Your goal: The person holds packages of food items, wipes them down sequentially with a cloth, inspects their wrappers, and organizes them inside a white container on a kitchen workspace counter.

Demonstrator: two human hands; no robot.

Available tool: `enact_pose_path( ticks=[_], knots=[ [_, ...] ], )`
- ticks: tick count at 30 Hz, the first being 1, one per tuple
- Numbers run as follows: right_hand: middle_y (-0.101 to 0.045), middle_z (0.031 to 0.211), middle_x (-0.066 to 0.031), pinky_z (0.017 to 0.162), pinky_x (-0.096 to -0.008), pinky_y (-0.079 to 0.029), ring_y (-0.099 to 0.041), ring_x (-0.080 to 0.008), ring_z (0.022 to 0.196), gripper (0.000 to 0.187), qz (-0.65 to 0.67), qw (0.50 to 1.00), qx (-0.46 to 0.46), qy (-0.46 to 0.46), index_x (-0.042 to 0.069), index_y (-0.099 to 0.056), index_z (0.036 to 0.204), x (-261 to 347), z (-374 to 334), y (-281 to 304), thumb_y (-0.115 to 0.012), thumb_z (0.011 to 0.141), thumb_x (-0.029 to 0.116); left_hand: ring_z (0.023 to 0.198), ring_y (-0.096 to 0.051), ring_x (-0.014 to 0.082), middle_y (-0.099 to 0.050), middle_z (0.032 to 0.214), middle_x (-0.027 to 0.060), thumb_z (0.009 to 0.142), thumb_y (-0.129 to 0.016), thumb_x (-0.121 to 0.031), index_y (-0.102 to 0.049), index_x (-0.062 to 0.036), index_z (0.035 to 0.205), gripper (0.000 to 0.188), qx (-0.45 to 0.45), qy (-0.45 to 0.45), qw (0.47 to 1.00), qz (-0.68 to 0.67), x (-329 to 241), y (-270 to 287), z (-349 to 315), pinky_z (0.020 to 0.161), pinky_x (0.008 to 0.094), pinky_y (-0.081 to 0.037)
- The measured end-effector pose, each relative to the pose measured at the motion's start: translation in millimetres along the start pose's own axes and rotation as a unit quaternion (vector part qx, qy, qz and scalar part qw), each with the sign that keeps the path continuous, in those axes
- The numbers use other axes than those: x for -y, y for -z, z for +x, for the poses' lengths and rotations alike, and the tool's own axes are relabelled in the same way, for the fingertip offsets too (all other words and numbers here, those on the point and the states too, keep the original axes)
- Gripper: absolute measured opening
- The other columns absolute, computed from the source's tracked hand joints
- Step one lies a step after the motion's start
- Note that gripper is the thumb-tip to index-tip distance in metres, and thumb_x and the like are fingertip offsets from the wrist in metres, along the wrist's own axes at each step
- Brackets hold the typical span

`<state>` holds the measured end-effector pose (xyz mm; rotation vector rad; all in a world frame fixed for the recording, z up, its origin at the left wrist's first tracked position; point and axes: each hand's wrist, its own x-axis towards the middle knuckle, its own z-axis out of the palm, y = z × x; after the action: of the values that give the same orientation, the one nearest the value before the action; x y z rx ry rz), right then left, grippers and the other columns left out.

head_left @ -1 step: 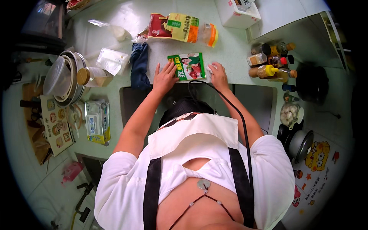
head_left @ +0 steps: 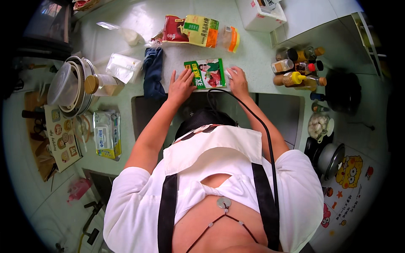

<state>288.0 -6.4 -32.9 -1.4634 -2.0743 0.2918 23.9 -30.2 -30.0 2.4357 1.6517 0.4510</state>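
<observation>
A flat green packet (head_left: 205, 73) with a picture on its front lies near the counter's front edge. My left hand (head_left: 182, 85) rests on the packet's left edge, fingers stretched out flat. Beside the packet's right edge, my right hand (head_left: 238, 82) is closed over a small crumpled white wipe (head_left: 229, 73). Much of that wipe is hidden under my fingers. A dark blue cloth (head_left: 153, 72) lies to the left of my left hand.
Behind the packet lie yellow and red food bags (head_left: 201, 30). White packets (head_left: 124, 67), a cork-lidded jar (head_left: 103, 84) and stacked bowls (head_left: 79, 86) are at the left. Condiment bottles (head_left: 294, 79) crowd the right. A black cable (head_left: 259, 118) crosses over my right forearm.
My right hand has shifted slightly left with the white wipe, closer to the packet's right edge. The packet has slid very slightly left; my left hand stays in place.
</observation>
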Motion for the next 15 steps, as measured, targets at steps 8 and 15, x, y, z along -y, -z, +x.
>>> enact_pose_path(
  ticks=[8, 15],
  knots=[
    [-0.052, 0.112, -0.0097, 0.084, -0.0385, -0.046, -0.051, -0.0307, 0.1, 0.05, -0.014, 0.999, 0.043, 0.013, 0.009, -0.056, 0.115, 19.4, -26.9, -9.4, -0.061, 0.067, -0.004, 0.127, -0.039, 0.0159, -0.048, 0.133, 0.003, 0.071, -0.07, -0.031, -0.052, -0.0112, 0.122, 0.058, 0.011, 0.002, 1.0, -0.002, 1.5, 3.4, -1.4, 0.108, 0.0489, -0.018],
    [-0.053, 0.109, -0.0102, 0.081, -0.0378, -0.048, -0.055, -0.031, 0.097, 0.051, 0.008, 0.996, 0.079, 0.032, 0.012, -0.057, 0.115, -7.7, -32.0, 23.2, -0.062, 0.067, -0.004, 0.13, -0.035, 0.0172, -0.044, 0.136, 0.0052, 0.072, -0.069, -0.033, -0.051, -0.012, 0.123, 0.058, 0.011, -0.001, 1.0, 0.027, 0.9, -6.5, -1.0, 0.108, 0.0488, -0.018]
  ],
)
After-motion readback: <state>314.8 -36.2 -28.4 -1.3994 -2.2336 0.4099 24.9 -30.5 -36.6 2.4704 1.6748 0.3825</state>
